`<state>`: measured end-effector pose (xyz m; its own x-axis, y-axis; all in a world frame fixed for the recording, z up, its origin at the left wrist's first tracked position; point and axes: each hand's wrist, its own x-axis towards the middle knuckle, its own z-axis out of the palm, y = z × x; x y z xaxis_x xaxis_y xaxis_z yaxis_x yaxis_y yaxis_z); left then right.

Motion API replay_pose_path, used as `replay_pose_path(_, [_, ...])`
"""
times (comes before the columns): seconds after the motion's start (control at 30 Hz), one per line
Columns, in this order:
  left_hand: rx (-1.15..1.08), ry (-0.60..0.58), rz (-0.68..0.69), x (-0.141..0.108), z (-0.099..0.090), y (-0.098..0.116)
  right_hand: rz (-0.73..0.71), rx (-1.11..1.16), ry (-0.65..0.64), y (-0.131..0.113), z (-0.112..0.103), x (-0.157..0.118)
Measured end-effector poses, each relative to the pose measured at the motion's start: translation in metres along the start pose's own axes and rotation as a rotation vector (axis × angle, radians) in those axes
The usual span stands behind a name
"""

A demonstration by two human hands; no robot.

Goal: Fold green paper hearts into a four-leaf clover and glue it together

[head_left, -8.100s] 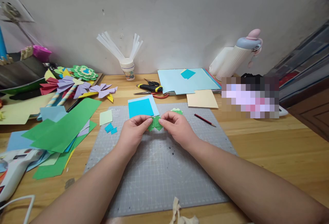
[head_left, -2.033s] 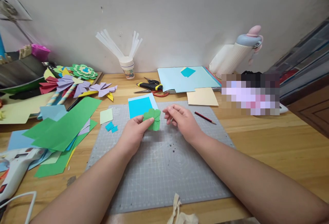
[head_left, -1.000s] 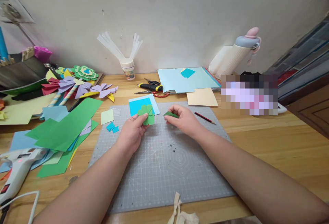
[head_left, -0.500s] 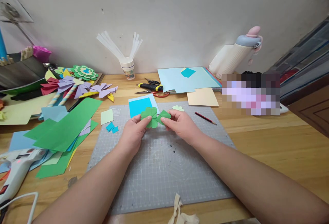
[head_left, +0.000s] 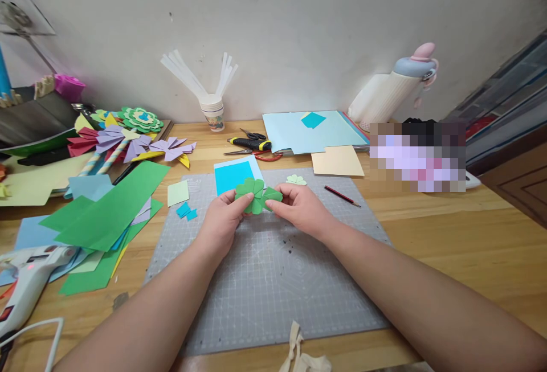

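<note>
My left hand pinches a creased green paper flower with rounded petals, thumb on top. Opposite it, my right hand grips a smaller folded green paper piece between thumb and fingers. The two green pieces meet at their edges; I cannot tell whether they are joined. Both are held above the grey cutting mat. Just behind my right hand lies a pale green paper flower. Blue paper squares lie behind the green flower.
Green paper sheets and a white glue gun lie at left. A pencil rests on the mat's right side. Scissors, yellow-black pliers and a paper cup of white sticks stand or lie toward the wall.
The small green piece has shifted slightly left, closer against the flower. Both hands keep their grip and have hardly moved.
</note>
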<state>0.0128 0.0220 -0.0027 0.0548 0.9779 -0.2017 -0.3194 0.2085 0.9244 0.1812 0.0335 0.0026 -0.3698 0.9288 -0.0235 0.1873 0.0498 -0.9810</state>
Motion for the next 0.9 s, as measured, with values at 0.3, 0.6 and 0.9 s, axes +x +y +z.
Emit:
replay_pose_path(0.3, [0.004,-0.003,-0.006,0.0009,-0.0017,-0.0023,-0.049,-0.003,-0.023,0.0017,0.0006,-0.0001])
replay_pose_path(0.6, [0.030,-0.023,-0.011,0.0004,-0.0020,-0.0010,-0.005,-0.075,-0.008,0.0003,-0.0004,0.0020])
replay_pose_path(0.9, [0.065,-0.018,-0.011,-0.0007,-0.0004,-0.0001,-0.033,0.020,0.027,0.0051,0.0014,0.0024])
